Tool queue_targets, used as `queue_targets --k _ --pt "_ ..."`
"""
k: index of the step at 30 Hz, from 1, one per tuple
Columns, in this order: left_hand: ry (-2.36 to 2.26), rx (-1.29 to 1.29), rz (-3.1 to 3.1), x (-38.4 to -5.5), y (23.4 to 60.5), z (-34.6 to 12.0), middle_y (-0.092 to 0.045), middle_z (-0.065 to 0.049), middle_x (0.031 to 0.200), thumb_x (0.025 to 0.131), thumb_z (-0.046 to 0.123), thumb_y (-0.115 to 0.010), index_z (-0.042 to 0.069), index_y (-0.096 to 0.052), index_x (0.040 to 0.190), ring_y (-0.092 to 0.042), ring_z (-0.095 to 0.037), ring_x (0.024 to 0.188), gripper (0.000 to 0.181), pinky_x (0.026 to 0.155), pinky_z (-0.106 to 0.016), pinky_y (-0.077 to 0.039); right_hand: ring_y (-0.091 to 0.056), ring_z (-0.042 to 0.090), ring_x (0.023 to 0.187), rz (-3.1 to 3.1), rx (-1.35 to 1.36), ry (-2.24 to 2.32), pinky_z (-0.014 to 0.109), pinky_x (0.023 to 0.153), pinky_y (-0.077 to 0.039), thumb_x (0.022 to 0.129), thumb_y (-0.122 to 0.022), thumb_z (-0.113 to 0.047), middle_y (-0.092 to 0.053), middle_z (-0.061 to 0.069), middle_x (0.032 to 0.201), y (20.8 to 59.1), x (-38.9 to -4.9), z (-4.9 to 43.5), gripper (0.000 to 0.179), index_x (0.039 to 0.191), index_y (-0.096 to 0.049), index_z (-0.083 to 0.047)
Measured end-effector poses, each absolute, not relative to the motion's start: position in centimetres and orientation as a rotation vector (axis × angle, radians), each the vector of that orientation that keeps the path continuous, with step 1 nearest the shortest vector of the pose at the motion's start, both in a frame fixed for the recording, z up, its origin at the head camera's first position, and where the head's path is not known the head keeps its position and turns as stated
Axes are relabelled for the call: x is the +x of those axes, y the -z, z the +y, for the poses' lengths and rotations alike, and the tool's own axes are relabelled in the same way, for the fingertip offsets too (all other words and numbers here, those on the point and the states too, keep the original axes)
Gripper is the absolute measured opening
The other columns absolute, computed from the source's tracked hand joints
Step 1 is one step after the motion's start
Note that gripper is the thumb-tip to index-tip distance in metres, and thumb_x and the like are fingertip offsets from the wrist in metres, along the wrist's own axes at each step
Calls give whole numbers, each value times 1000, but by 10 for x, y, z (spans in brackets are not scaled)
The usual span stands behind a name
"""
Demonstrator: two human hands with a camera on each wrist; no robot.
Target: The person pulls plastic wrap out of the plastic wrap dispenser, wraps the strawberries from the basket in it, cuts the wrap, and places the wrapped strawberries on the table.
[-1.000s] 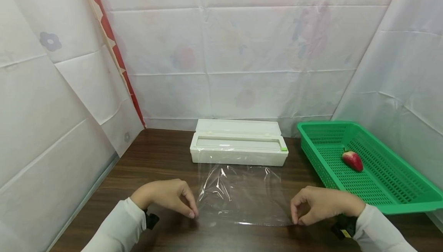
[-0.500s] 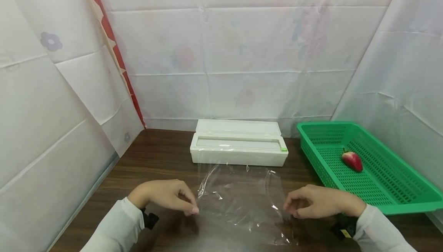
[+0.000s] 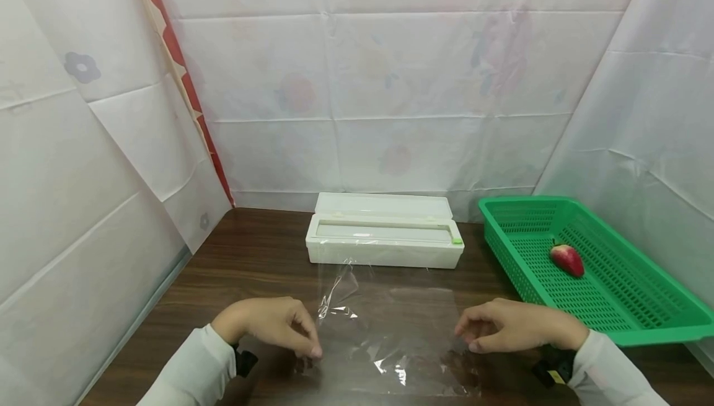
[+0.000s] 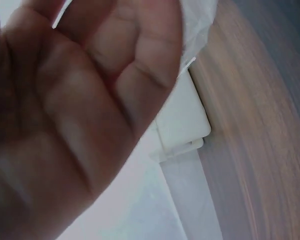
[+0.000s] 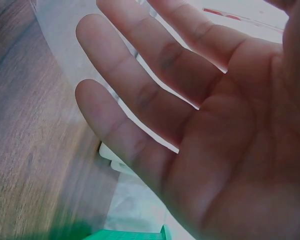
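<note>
Across the lower middle of the head view, clear plastic film [image 3: 385, 366] spread over the dark brown table [image 3: 253, 251], wrinkled and shiny near the left side and bottom, with a far end up against the front of a white box [image 3: 385, 254]. At the film's left side, lower left of centre, the left hand [image 3: 273, 325], bent down, with thumb and forefinger close together; cannot tell whether pinching the film. At the film's right side, lower right of centre, the right hand [image 3: 510, 325], with fingers relaxed, parted and lightly bent, free of any grip. Around both wrists, black bands [image 3: 245, 362] and white sleeves [image 3: 189, 366]. On the box, a raised lid [image 3: 385, 205] along the back and a small green tab [image 3: 457, 240] at front right. At right, a green basket [image 3: 502, 260] with one red fruit [image 3: 567, 260] inside. Behind, pale printed sheeting [image 3: 390, 65]; upper left, a red strip [image 3: 184, 71].
</note>
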State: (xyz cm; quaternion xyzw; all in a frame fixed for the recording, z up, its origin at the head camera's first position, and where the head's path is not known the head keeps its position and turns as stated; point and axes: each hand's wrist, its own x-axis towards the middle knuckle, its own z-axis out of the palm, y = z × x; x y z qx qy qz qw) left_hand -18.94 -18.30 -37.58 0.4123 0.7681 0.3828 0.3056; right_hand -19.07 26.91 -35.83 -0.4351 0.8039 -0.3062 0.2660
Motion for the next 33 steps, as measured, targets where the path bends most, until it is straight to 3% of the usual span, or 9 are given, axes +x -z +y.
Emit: queue_targets --k 5,10,14,23,28,33 --pt "-1035 1126 2044 -190 377 -182 -74 6 87 90 16 -77 8 -79 94 -64 1 75 10 68 -24 -56 -62 4 92 2167 -1163 841 28 79 -54 102 -60 -16 -66 -12 101 360 -190 270 20 121 -63 -10" --pt "-1055 1167 2063 -192 376 -184 -74 3 94 91 15 -75 5 -75 105 -68 -3 84 18 76 -27 -57 -62 3 92 2178 -1161 833 28 80 -54 102 -60 -18 -65 -14 100 360 -190 271 21 121 -64 -10" --pt "-1060 1179 2214 -194 370 -188 -72 10 96 94 21 -72 12 -73 111 -68 -6 89 19 80 -28 -56 -62 4 90 2201 -1114 829 27 78 -54 103 -59 -22 -66 -11 100 357 -192 274 22 122 -64 -12" --pt "-1067 1049 2500 -203 359 -194 -72 6 105 97 30 -70 29 -72 109 -67 -9 93 13 84 -32 -55 -63 5 91 2280 -1061 819 28 75 -54 104 -57 -26 -68 -7 104 346 -195 279 20 121 -64 -19" --pt "-1124 1001 2587 -208 359 -197 -72 7 103 96 31 -70 25 -73 109 -68 -10 90 14 82 -33 -56 -62 5 94 2390 -1069 771 29 76 -54 104 -57 -32 -67 -12 111 340 -194 281 20 122 -64 -26" --pt "-1172 998 2725 -211 358 -198 -71 14 98 96 30 -70 24 -73 108 -67 -8 88 13 78 -32 -55 -63 7 99 2456 -1071 785 30 79 -54 104 -57 -32 -67 -13 113 337 -194 281 21 123 -64 -26"
